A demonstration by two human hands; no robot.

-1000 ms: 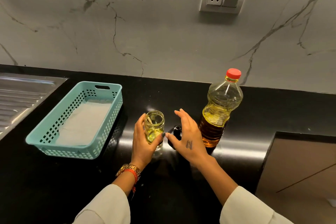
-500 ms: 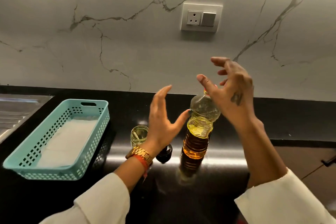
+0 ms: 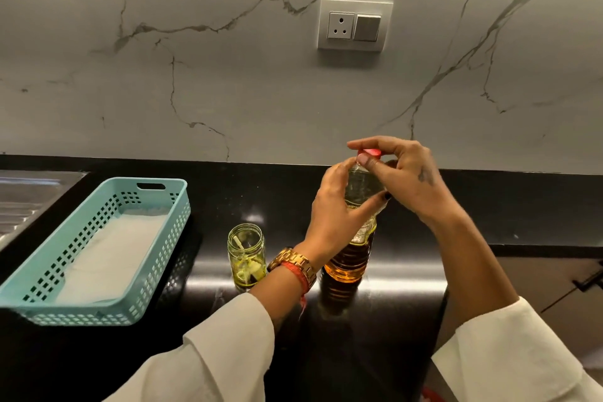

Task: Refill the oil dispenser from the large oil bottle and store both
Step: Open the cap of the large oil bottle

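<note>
The large oil bottle (image 3: pixel 349 263) stands upright on the black counter, about half full of golden oil. My left hand (image 3: pixel 336 209) wraps around its upper body. My right hand (image 3: pixel 401 173) pinches its red cap (image 3: pixel 370 152) with thumb and fingers. The small glass oil dispenser (image 3: pixel 246 254) stands open-topped just left of the bottle, with a little yellow oil and a thin tube inside. Its dark lid is hidden behind my left wrist.
A teal perforated basket (image 3: pixel 153 258) with a white liner lies at the left on the counter (image 3: pixel 408 287). A steel sink drainboard (image 3: pixel 29 199) is at the far left. The counter ends at the right above a brown cabinet (image 3: pixel 554 281). A wall socket (image 3: pixel 355 24) sits on the marble backsplash.
My left hand left the dispenser and closed around the big bottle. My right hand rose from the dispenser's lid on the counter and closed on the red cap.
</note>
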